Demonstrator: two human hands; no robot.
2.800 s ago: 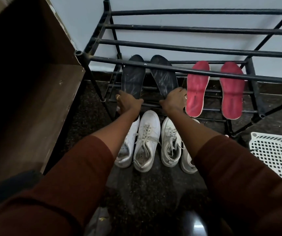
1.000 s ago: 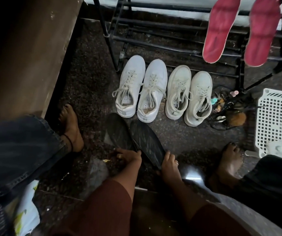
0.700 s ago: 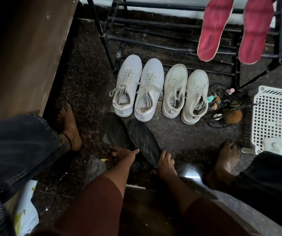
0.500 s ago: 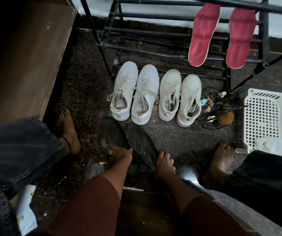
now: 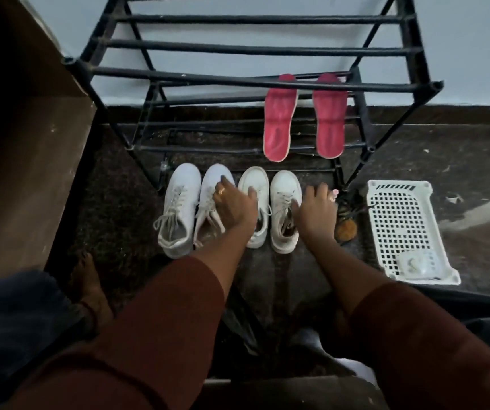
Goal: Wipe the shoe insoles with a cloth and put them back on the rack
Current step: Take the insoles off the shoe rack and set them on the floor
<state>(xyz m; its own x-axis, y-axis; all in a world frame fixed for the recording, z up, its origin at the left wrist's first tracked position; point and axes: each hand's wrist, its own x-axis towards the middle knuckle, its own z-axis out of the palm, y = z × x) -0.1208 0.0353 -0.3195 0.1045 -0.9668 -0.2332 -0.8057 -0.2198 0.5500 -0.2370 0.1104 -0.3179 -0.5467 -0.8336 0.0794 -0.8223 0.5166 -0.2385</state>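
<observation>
My left hand point(image 5: 233, 207) lies spread over the middle of a row of 4 white shoes point(image 5: 181, 202), fingers loosely bent and closed round nothing. My right hand point(image 5: 316, 211) is splayed just beside the last shoe, thumb at its tongue, also holding nothing. That is my worry: neither hand has a cloth. The small pale lump in the white basket point(image 5: 397, 184), out past the right hand, may be one, but I cannot tell. Without a cloth the insoles would go back unwiped

The 2 red insoles point(image 5: 279, 122) sit beyond both hands, more to the right hand's side. Their lower ends rest on the low bars of the black rack point(image 5: 238, 81) and their upper ends lean up behind its front top rail. Reaching under that rail I could knock a wrist on it, or tip 1 insole through the gaps, since they only lean there. They look thin, flat and bendy, with a paler edge and a faintly scuffed face

Nearer me than the hands, between my forearms, a dark flat shape point(image 5: 239, 318) lies on the floor, too dim to say whether it is another insole
</observation>
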